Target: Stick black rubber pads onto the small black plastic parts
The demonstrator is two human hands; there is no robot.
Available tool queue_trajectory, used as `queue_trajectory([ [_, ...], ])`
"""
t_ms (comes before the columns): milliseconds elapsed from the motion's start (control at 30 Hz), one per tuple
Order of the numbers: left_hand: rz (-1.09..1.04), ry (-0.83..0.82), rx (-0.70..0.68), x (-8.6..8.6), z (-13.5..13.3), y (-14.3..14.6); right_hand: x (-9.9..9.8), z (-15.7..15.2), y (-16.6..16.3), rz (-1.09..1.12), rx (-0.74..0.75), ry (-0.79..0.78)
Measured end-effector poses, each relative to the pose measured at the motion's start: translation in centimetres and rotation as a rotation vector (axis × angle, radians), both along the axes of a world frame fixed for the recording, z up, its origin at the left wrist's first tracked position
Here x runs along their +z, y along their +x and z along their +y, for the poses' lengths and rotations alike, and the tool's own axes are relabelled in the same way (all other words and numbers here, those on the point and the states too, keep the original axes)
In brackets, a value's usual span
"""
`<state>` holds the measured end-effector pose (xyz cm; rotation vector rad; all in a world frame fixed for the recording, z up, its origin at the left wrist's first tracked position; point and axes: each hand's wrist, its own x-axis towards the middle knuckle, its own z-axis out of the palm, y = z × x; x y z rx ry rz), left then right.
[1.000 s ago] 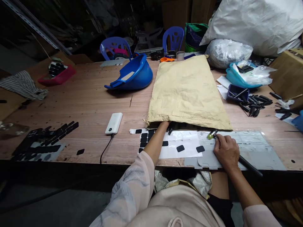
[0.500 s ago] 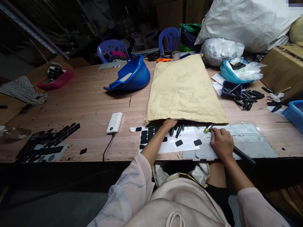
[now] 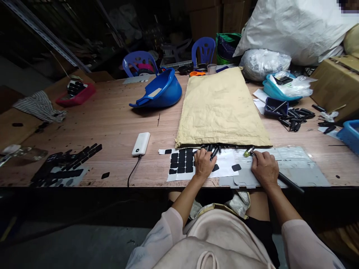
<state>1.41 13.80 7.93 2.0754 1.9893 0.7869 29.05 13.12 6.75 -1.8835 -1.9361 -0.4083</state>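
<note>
Near six o'clock from the tan bag [image 3: 221, 108], my left hand [image 3: 205, 163] half-curls by black tubes [image 3: 214, 152], grip unclear to me; near five, my right hand [image 3: 265, 168] wraps a black stick [image 3: 290, 182].

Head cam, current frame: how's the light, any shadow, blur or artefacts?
Head view: tan sack, left hand and right hand well lit, no obvious motion blur; head view: space below the table mostly dark; head view: shadow beneath the blue basin; head view: pixelated block in the top right corner.
</note>
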Motion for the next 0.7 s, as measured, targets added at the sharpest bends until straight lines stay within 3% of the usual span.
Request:
queue_trajectory([
  [133,-0.04,-0.033,-0.012,0.7,-0.4,-1.1,0.0,0.1,0.2,0.005,-0.003,-0.019],
  [400,-0.212,-0.146,-0.294,0.2,-2.7,-0.2,1.3,-0.9,-0.2,0.241,0.01,0.011],
  [567,-0.263,-0.199,-0.266,-0.4,-1.9,0.4,3.0,-3.8,-2.9,0.549,0.225,0.028],
  [700,-0.274,-0.237,-0.284,-0.4,-1.8,0.0,3.2,-5.4,-5.4,0.664,0.366,-0.034],
])
